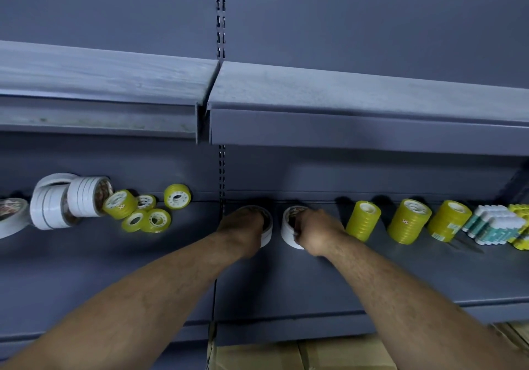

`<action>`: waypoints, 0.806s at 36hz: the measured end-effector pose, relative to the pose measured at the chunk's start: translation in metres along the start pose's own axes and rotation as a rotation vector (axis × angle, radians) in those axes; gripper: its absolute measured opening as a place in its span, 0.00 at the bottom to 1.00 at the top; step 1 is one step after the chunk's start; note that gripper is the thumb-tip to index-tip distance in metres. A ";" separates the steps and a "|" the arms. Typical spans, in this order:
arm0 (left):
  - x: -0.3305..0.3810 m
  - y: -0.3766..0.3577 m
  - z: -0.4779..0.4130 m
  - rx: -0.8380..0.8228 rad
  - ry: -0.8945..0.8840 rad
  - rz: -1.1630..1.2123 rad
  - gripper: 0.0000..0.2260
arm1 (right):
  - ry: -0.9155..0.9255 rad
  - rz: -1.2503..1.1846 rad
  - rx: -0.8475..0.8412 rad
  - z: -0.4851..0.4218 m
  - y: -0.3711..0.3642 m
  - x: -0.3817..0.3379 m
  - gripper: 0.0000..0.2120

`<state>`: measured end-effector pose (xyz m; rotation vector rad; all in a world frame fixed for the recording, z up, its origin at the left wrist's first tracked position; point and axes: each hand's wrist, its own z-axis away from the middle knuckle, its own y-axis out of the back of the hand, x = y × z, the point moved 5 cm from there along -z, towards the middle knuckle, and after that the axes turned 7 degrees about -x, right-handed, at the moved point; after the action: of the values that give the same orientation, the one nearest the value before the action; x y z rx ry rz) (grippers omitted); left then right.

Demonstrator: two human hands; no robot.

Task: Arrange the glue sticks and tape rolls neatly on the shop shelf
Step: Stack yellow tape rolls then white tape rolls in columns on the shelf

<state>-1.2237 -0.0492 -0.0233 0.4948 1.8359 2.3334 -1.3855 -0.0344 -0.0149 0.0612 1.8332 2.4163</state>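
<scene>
Two white tape stacks side by side at frame centre on the lower shelf (286, 283), a narrow gap between, each lying flat with its core axis pointing up. Left grip (243, 223) laid over the left white stack (267, 229), fingers curled down around its top and far side. Right grip (315, 229) closed on the right white stack (286, 233), fingers hooked over the rim toward the core. To the right, three yellow tape columns (409, 222) in a row, spaced apart, long axes upright and fanning toward the right edge, cores open at the top. Beyond them, at far right, one bundle of glue sticks (495, 226), white with teal labels, too blurred to count, long axes running from upper left to lower right in the picture. Against it, a yellow pack (519, 226) cut by the frame edge, contents unclear. At middle left, three lots of larger white tape: one cut-off roll (11, 216) at the edge, then two tipped stacks (48, 206), touching, lying on their sides with cores facing right. Just right of those, five loose yellow rolls (134, 220) in a cluster, one thicker, one set slightly apart on edge. Cardboard boxes (286, 355) along the bottom edge.
</scene>
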 end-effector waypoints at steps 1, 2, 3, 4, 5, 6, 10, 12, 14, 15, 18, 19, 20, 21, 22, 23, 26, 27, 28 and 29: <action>0.000 0.000 0.000 -0.002 0.001 -0.003 0.17 | -0.011 0.003 -0.004 0.000 0.000 0.000 0.11; 0.000 0.000 0.000 -0.005 0.002 -0.004 0.16 | -0.020 0.008 -0.007 0.000 -0.001 0.000 0.12; 0.000 0.000 0.001 -0.008 0.003 -0.006 0.16 | -0.025 0.015 -0.009 0.000 -0.001 -0.001 0.12; 0.000 0.001 0.001 -0.010 0.002 -0.005 0.16 | -0.025 0.025 -0.006 0.000 0.000 -0.002 0.12; 0.001 0.001 0.001 -0.010 -0.001 -0.003 0.16 | -0.022 0.033 -0.003 0.001 0.000 -0.002 0.13; 0.001 0.002 0.001 -0.009 -0.004 0.000 0.15 | -0.019 0.040 0.000 0.001 0.001 -0.003 0.14; 0.001 0.003 0.001 -0.012 -0.011 0.018 0.15 | -0.018 0.069 -0.003 0.004 0.003 -0.006 0.15; 0.001 0.003 0.001 -0.005 -0.017 0.027 0.14 | -0.022 0.088 -0.020 0.005 0.004 -0.008 0.14; 0.002 0.004 0.001 0.003 -0.018 0.022 0.14 | -0.022 0.095 -0.038 0.007 0.006 -0.009 0.14; 0.002 0.005 0.001 0.005 -0.017 0.016 0.14 | -0.021 0.095 -0.045 0.007 0.007 -0.009 0.14; 0.001 0.003 0.000 0.000 -0.009 -0.015 0.16 | -0.020 0.120 -0.070 0.010 0.007 -0.008 0.18; 0.001 0.002 -0.001 -0.005 -0.005 -0.026 0.16 | -0.017 0.137 -0.073 0.010 0.006 -0.008 0.20; 0.001 0.001 -0.001 -0.008 -0.002 -0.033 0.17 | -0.015 0.153 -0.073 0.012 0.007 -0.008 0.21; 0.000 0.001 -0.002 -0.007 -0.001 -0.035 0.18 | -0.013 0.164 -0.079 0.012 0.007 -0.008 0.20; 0.000 0.000 -0.002 -0.009 -0.002 -0.037 0.18 | -0.010 0.171 -0.089 0.013 0.008 -0.009 0.19; 0.000 0.000 -0.002 -0.006 -0.005 -0.040 0.18 | -0.008 0.180 -0.102 0.013 0.008 -0.010 0.17; -0.001 -0.003 -0.006 -0.003 -0.014 -0.039 0.17 | -0.001 0.196 -0.101 0.015 0.011 -0.013 0.16; -0.001 -0.003 -0.007 -0.002 -0.017 -0.033 0.17 | 0.004 0.200 -0.096 0.015 0.010 -0.012 0.16; -0.002 -0.003 -0.008 -0.002 -0.016 -0.027 0.17 | 0.008 0.202 -0.092 0.015 0.009 -0.012 0.17; -0.002 -0.004 -0.009 -0.008 -0.015 -0.018 0.17 | 0.008 0.196 -0.094 0.015 0.008 -0.012 0.17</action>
<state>-1.2254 -0.0566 -0.0290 0.4914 1.8165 2.3175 -1.3728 -0.0233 -0.0030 0.2347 1.7913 2.6327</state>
